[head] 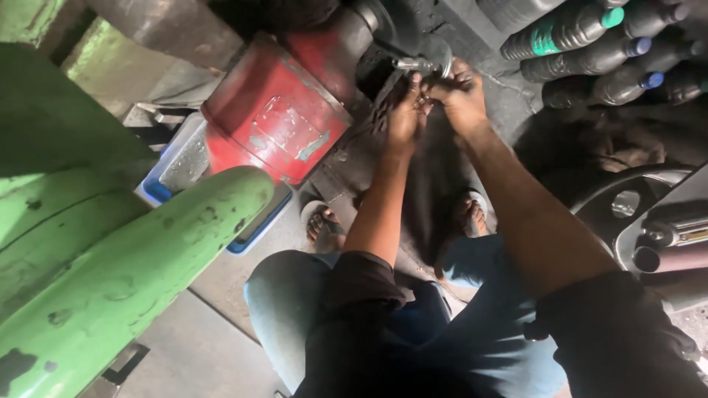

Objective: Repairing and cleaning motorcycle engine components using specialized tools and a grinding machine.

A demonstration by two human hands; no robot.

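**Both hands crowd a small metal part at a grinder's shaft**

The person's left hand [405, 116] and right hand [457, 92] meet at the top of the view, fingers curled and pinched together on a small metal part [422, 94] that sits between them, just below a bright steel shaft [413, 65] jutting from a dark wheel [435, 53]. The part is too small and too shadowed to tell its shape. Both hands grasp it; neither lies open.

The red motor housing [274, 118] stands just beside the left wrist, its worn edge close to the forearm. A blue tray [158, 190] lies under that housing. A large green machine casting [110, 280] fills the left side of the view and hems the left knee. To the right, dark plastic bottles [590, 44] with green and blue caps lie stacked, well apart from the hands. A black rounded machine part [627, 206] sits near the right forearm. The person's sandalled feet [324, 225] rest on dark, oily floor [435, 177], the only open strip, running between the legs up to the hands.
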